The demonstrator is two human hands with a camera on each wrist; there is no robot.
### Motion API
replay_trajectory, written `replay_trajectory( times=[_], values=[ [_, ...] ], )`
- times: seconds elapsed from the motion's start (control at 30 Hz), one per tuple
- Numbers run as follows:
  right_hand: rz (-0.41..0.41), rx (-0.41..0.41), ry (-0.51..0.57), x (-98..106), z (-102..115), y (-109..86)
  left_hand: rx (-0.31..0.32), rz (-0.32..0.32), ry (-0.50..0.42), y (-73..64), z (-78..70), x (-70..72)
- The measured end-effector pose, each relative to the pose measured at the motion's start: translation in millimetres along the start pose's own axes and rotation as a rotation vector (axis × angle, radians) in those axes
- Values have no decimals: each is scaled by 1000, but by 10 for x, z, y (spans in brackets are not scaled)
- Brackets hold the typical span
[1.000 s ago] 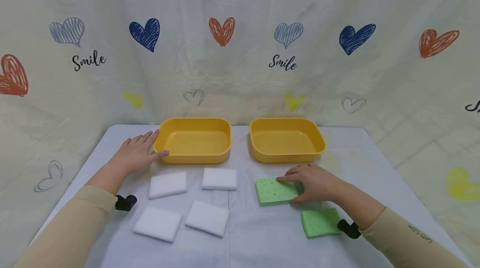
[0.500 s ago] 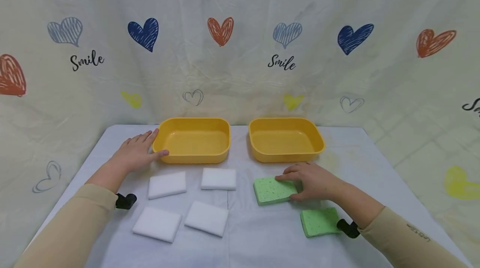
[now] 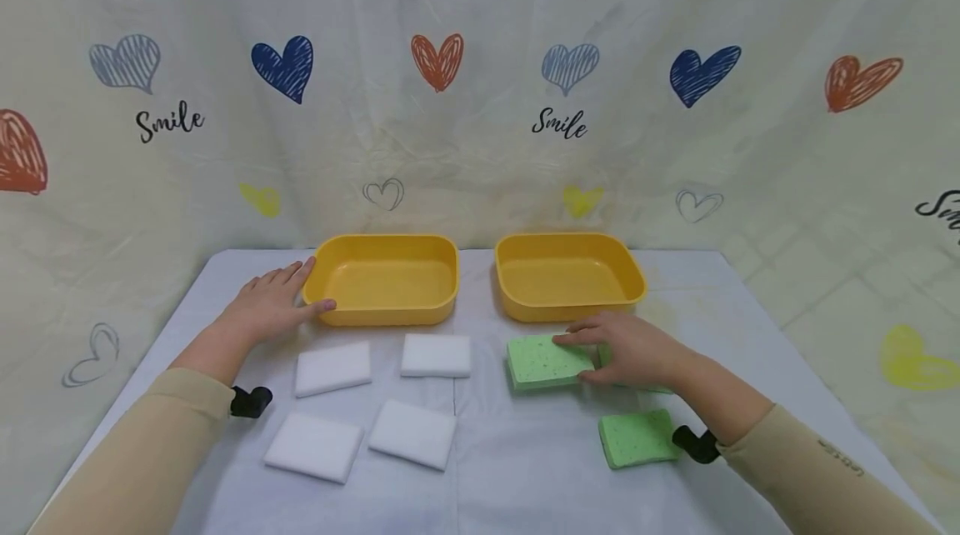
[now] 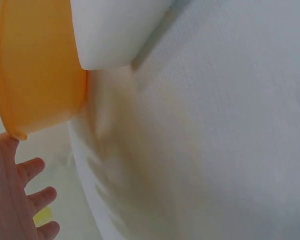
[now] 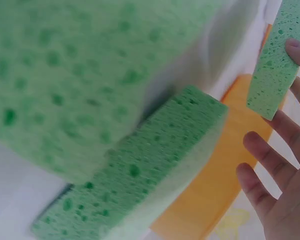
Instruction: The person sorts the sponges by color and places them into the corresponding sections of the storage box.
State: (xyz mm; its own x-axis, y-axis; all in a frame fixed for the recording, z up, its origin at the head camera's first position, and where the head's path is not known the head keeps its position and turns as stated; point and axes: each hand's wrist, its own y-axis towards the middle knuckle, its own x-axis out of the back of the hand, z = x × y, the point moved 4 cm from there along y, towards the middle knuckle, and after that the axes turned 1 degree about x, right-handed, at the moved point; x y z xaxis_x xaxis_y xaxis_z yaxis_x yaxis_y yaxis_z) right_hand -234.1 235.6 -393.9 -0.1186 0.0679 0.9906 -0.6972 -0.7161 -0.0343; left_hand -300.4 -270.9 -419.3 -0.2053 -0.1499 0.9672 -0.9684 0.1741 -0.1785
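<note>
My right hand (image 3: pixel 637 347) pinches a green speckled sponge (image 3: pixel 543 362) between thumb and fingers, just above the table in front of the right yellow tray (image 3: pixel 573 314). In the right wrist view, the held sponge (image 5: pixel 276 65) stands on edge against the fingertips. A second sponge (image 5: pixel 145 160) lies beneath, mostly hidden by the hand in the head view. A third sponge (image 3: pixel 637 439) lies nearer, by the wrist. My left hand (image 3: pixel 268 302) rests with spread, fairly straight fingers against the left end of the left yellow tray (image 3: pixel 390 316); its fingertips touch the rim.
Several white sponge pads (image 3: pixel 333 368) lie flat in front of the left tray, one pad (image 4: pixel 117 30) close to it in the left wrist view. A white cloth covers the table (image 3: pixel 510 468). Behind it hangs a curtain (image 3: pixel 480 160) printed with hearts.
My right hand has raised the green sponge off the table and moved it slightly toward the right tray, uncovering part of another sponge behind the hand. The left hand stays at its tray.
</note>
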Motion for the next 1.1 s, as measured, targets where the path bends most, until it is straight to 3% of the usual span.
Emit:
replay_trajectory(
  times=[0.23,0.47,0.73,0.93,1.1],
  values=[
    [-25,-29,52,148,-2,75,5,-4,-4,-1,-8,11],
    [-25,-85,145,308,8,288,-11,-13,-19,29,16,-17],
    [-44,-88,154,440,32,665,-10,-19,-49,49,51,-26],
    [4,-177,148,462,37,959,-18,-18,-61,44,31,-13],
    [12,-141,195,502,90,1213,-17,-23,-57,72,28,-27]
  ],
)
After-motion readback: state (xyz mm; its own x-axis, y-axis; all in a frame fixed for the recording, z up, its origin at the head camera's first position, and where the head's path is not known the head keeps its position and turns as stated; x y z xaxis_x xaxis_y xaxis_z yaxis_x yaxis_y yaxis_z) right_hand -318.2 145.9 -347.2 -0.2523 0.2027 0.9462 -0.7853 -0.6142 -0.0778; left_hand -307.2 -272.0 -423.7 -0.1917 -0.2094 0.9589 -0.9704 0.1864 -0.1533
